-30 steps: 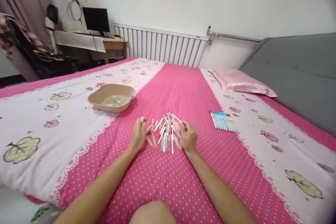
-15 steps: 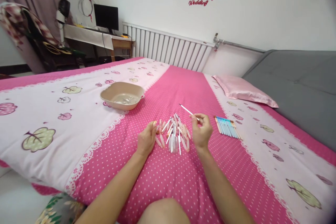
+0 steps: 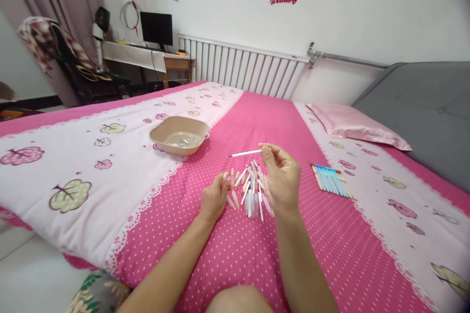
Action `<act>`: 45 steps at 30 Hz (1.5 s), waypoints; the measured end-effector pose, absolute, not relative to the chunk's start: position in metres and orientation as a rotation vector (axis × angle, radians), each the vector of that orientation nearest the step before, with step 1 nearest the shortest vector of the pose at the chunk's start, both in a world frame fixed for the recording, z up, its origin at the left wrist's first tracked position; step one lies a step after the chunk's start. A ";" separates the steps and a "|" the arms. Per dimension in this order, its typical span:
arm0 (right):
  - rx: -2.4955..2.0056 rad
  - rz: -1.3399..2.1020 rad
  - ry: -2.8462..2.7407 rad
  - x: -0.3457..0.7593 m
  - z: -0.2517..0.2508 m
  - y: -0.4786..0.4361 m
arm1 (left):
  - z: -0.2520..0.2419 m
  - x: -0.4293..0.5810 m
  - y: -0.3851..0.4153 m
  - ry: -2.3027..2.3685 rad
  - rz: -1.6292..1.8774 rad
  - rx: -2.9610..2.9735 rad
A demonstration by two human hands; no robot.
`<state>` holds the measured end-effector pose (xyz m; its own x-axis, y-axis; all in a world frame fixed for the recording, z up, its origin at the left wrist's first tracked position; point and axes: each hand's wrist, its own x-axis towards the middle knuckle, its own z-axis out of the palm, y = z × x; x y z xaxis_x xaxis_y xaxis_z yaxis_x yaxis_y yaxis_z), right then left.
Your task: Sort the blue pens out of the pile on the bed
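A thin white stick with a dark tip (image 3: 245, 153) is pinched in my right hand (image 3: 282, 176), raised over the pile, its tip pointing left. My left hand (image 3: 214, 196) rests at the left side of the pile with its fingers pressed together; whatever is between them is too small to make out. Between my hands lies a loose pile of pink, clear and white pen-like pieces (image 3: 251, 194) on the pink dotted bedspread (image 3: 227, 254). Blue pen-like sticks (image 3: 333, 180) lie side by side in a row right of my right hand.
A beige basin (image 3: 179, 135) holding some small pieces stands on the bed at the back left. A pink pillow (image 3: 358, 124) lies at the back right by the grey headboard (image 3: 429, 107). Beyond the bed are a white radiator (image 3: 238, 64) and a desk with a monitor (image 3: 156, 28).
My right hand has lifted and turned, so the white stick's dark tip has swung down and left, toward my left hand. The whole view has shifted slightly.
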<state>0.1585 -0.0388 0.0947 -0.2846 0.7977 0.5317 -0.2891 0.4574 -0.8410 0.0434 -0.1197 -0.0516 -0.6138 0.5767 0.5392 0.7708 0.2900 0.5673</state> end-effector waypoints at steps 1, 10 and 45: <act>-0.468 1.112 -1.546 0.160 0.091 -0.040 | -0.051 0.044 -0.120 -2.319 -1.224 -1.252; -0.425 1.155 -1.627 0.168 0.091 -0.045 | -0.043 0.048 -0.124 -2.214 -1.222 -1.325; -0.422 0.928 -2.072 0.145 0.063 -0.046 | -0.045 0.048 -0.124 -2.201 -1.177 -1.356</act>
<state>0.1446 -0.0464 0.0630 -0.6175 0.5714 0.5405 -0.0226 0.6740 -0.7384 0.0478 -0.1244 -0.0452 -0.5097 0.6001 0.6165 0.8460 0.2192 0.4860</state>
